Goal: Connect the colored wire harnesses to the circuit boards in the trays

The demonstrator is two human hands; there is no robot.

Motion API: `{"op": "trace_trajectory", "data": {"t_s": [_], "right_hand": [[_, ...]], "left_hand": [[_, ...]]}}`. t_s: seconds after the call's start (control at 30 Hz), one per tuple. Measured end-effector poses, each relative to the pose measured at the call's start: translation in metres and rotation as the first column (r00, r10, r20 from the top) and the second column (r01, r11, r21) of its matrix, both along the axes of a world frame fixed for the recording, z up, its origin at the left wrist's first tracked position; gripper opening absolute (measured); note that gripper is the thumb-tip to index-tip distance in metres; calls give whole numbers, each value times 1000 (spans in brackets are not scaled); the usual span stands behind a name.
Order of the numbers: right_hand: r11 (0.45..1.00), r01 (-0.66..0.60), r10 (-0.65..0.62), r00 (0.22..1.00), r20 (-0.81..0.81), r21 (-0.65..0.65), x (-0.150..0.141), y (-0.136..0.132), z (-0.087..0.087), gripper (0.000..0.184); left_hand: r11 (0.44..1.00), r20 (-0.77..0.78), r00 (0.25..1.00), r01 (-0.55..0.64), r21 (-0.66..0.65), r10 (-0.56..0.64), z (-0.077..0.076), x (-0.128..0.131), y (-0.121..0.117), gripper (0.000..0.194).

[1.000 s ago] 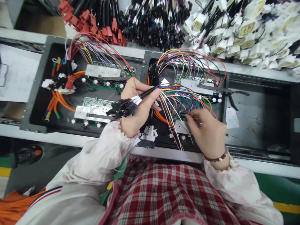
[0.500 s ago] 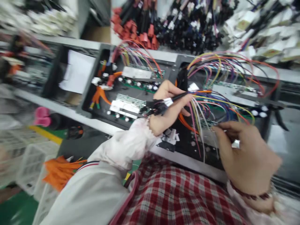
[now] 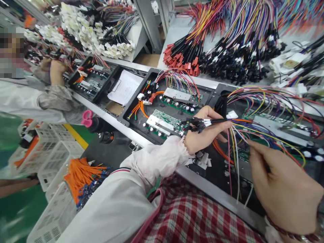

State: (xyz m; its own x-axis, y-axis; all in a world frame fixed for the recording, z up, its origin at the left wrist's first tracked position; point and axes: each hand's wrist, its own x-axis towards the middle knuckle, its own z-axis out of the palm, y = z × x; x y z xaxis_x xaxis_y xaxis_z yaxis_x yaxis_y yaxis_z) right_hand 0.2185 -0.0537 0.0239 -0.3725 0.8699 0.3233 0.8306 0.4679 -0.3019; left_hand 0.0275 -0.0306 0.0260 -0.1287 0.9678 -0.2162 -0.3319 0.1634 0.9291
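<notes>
My left hand (image 3: 206, 131) is closed around a wire harness, whose black connectors (image 3: 196, 124) with white tags stick out to the left. Its colored wires (image 3: 268, 131) fan out rightward over a circuit board, while several pink, yellow and white ends hang down below. My right hand (image 3: 283, 185) pinches a white wire (image 3: 240, 132) from this bundle between thumb and forefinger. Both hands are above a black housing (image 3: 217, 88) holding circuit boards. A second housing (image 3: 126, 118) to the left holds boards with metal heat sinks and orange cables (image 3: 138, 109).
Harnesses with red connectors (image 3: 181, 60) and black connectors (image 3: 235, 64) lie on the shelf behind. A clipboard with paper (image 3: 125, 86) sits on the line at left. Orange cables (image 3: 78, 175) and white crates (image 3: 53, 162) are lower left. A co-worker's hand (image 3: 57, 71) is farther left.
The view has swung left, bringing the co-worker and crates in. My right hand has shifted from the wires by the board to a white wire near the bundle. The left hand keeps its hold.
</notes>
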Motion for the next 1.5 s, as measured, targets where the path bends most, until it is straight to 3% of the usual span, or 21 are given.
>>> {"op": "trace_trajectory", "data": {"t_s": [0.17,0.3,0.37,0.63,0.9,1.33,1.5], "right_hand": [[994,106,-107,990,94,9,33,-10,4,33],[981,161,-167,985,49,107,57,-16,7,13],[978,182,-183,983,6,107,57,-15,3,4],[972,235,-235,972,-28,-28,49,-9,-20,9],[970,243,-244,969,-46,-19,50,-9,-22,12],[968,249,-251,967,-43,-46,50,-8,-23,8],[971,236,-237,972,-10,-39,45,-18,-14,15]], "left_hand": [[998,-26,999,-25,59,27,-6,-2,-2,35],[990,-126,987,-90,111,104,-16,-1,1,29],[982,-167,976,-114,152,139,-20,0,3,30],[962,-259,944,-143,233,203,-22,1,8,37],[964,-188,965,-138,229,183,-25,0,7,32],[946,-267,937,-147,291,227,-28,0,8,35],[945,-211,956,-139,296,206,-22,0,6,31]]}}
